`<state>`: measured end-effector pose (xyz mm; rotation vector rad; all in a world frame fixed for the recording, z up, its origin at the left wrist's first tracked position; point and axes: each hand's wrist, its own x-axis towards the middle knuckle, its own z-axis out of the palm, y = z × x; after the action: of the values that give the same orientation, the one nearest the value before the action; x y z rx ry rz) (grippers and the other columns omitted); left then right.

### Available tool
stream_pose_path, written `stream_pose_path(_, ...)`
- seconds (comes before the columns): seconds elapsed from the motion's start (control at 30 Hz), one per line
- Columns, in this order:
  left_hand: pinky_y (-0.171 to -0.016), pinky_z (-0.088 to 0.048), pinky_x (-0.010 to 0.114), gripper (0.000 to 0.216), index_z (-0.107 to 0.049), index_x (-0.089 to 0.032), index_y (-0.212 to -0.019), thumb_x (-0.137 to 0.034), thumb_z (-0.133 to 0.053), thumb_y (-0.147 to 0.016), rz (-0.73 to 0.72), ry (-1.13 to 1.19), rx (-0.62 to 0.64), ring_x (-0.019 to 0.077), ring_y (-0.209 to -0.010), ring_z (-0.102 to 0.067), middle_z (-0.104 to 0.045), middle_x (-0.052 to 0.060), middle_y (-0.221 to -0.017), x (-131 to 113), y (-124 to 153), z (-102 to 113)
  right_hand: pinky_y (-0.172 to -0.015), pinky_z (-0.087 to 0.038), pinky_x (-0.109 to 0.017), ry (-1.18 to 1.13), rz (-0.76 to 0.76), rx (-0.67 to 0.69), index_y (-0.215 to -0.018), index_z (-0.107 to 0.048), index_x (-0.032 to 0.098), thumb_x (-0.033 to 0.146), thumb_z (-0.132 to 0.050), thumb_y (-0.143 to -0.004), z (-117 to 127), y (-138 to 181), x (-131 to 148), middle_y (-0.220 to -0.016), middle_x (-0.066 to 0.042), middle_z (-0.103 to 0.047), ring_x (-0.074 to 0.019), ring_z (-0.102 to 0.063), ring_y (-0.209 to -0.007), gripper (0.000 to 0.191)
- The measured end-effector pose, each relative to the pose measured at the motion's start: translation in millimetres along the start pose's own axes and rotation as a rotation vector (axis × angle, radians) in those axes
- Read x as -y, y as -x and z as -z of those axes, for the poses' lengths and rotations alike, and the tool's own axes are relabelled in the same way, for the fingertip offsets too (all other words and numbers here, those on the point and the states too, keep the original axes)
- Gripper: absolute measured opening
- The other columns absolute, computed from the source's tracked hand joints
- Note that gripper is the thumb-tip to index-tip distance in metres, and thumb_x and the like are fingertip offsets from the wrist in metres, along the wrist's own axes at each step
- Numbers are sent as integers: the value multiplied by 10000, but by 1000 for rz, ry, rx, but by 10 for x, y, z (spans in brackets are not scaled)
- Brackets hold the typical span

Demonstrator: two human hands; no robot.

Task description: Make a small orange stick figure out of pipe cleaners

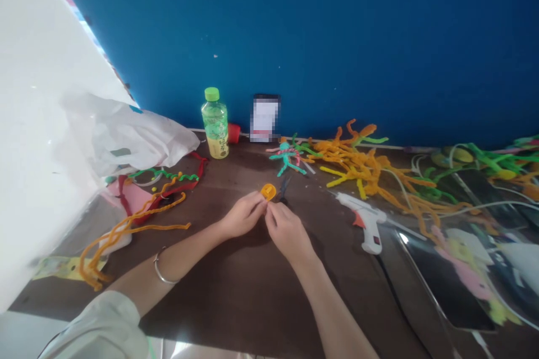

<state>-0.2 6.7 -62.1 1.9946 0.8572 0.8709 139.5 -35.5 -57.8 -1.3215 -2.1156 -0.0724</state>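
Note:
Both hands meet over the middle of the dark table, their fingertips nearly touching. My left hand [243, 215] is closed in a pinch at the lower left edge of a small orange coil [268, 191], which looks like a wound pipe cleaner. From the right, my right hand [288, 230] pinches at the coil's lower edge. Just behind the fingers lies a pair of dark scissors [284, 186], partly hidden. Farther back is a small teal pipe-cleaner figure [286, 157] with some pink on it.
A green-capped bottle [215, 129] and a phone [265, 118] stand by the blue wall. Orange pipe cleaners [366, 165] are heaped right; more orange strands [138, 219] lie left by a white plastic bag [143, 134]. A white glue gun [366, 221] and a tablet [446, 280] lie right.

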Motion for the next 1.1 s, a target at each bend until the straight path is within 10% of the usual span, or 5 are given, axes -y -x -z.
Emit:
stream_pose_path(0.63, -634, -349, 234, 253, -407, -162, -686, -297, -317, -879, 18, 106, 1, 105, -649, -404, -431, 0, -687, -34, -15, -35, -540, -350, -239, 162, 25, -141, -593, -484, 187, 128, -399, -818, -52, -15, 2, -533, -2, -472, -124, -451, -530, 247)
stream_pose_path(1.1, -575, -310, 228, 300, -373, -171, -642, -360, -335, -871, 156, 153, -228, 98, -592, -359, -375, -21, -617, -13, 15, -54, -526, -420, -225, -193, -333, -257, -737, -556, 170, 141, -459, -765, 28, -19, -73, -608, -1, -562, -107, -500, -513, 105)
